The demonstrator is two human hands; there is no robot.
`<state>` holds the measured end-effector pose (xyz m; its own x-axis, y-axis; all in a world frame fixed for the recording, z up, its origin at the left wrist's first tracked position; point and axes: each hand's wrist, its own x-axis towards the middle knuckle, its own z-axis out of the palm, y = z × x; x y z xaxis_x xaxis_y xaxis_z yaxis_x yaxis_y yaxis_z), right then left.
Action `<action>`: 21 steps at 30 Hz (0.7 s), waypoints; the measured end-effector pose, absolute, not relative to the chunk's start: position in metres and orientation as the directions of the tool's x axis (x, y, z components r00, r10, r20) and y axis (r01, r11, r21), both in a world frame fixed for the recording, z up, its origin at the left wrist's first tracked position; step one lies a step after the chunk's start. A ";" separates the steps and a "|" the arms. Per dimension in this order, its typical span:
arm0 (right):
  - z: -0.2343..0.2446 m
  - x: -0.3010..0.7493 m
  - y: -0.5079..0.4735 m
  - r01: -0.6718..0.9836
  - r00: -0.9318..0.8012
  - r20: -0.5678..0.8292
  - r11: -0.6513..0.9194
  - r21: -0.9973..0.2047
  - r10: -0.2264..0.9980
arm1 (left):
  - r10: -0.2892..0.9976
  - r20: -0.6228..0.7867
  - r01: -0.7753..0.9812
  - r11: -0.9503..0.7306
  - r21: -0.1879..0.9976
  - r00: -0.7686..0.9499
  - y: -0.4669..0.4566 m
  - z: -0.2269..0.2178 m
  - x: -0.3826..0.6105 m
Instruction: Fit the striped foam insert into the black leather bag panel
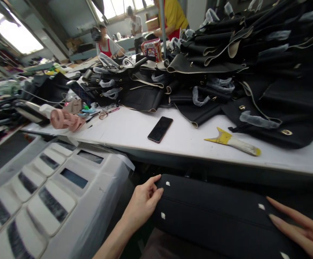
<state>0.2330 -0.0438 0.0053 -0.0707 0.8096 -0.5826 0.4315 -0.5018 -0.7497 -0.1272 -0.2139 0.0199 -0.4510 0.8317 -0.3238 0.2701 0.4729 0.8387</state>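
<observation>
A long black leather bag panel [212,212] with a stitched line and small white tabs near its corners lies across my lap, below the table's front edge. At its upper left corner my left hand [144,198] pinches the edge between thumb and fingers. My right hand [304,226] grips the right end, forefinger and thumb reaching along it beside a white tab; its other fingers are partly out of frame. Beyond the panel, a yellow-ended tool with a wrapped handle [242,145] and a dark phone [160,129] rest on the white table [118,126].
Stacked black bag pieces [218,68] with plastic-wrapped handles crowd the table's back and right. A pink fan [64,119] and scissors [103,114] sit on the left. Light panels with dark strips [51,207] lie at lower left. Several people [109,45] are in the background.
</observation>
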 end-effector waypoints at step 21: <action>0.034 0.226 -0.051 0.759 -0.202 -0.321 -0.059 -0.649 0.925 | 0.897 -0.270 0.569 0.433 0.699 -0.351 -0.209 0.016 -0.135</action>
<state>0.2256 -0.0512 0.0338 -0.2022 0.9251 -0.3213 0.7588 -0.0594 -0.6486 -0.1350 -0.2094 0.0157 -0.3511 0.8966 -0.2700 0.5693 0.4333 0.6987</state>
